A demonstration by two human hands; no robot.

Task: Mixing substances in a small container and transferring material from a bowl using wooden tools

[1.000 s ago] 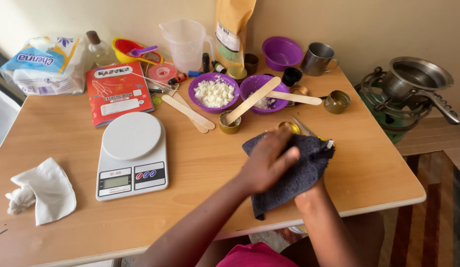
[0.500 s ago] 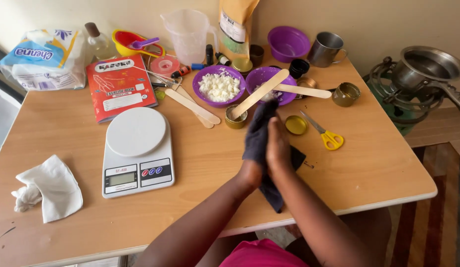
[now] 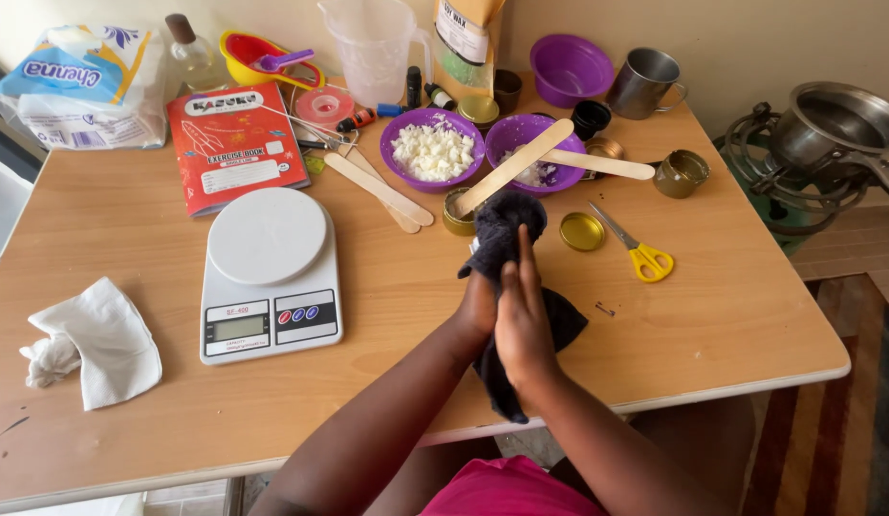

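Both of my hands hold a dark grey cloth (image 3: 502, 234) upright above the wooden table (image 3: 712, 315). My left hand (image 3: 478, 306) grips it from the left side, mostly hidden behind my right hand (image 3: 523, 320), which presses flat against the cloth. The cloth's top end rises near a small gold tin (image 3: 457, 212) and a wooden stick (image 3: 516, 164). Its lower end (image 3: 497, 387) hangs down past the table's front edge. A gold tin lid (image 3: 581, 231) and yellow-handled scissors (image 3: 636, 250) lie just right of the cloth.
A white kitchen scale (image 3: 271, 268) stands left of my hands, a crumpled white tissue (image 3: 86, 344) farther left. At the back are purple bowls (image 3: 432, 148), a red exercise book (image 3: 236, 143), a plastic jug (image 3: 373, 43), a metal mug (image 3: 645, 81) and small tins. A metal pot (image 3: 832, 119) sits off the table's right.
The cloth lay spread flat on the table under my hands; I have bunched it and lifted it upright between both hands, uncovering the gold lid and scissors.
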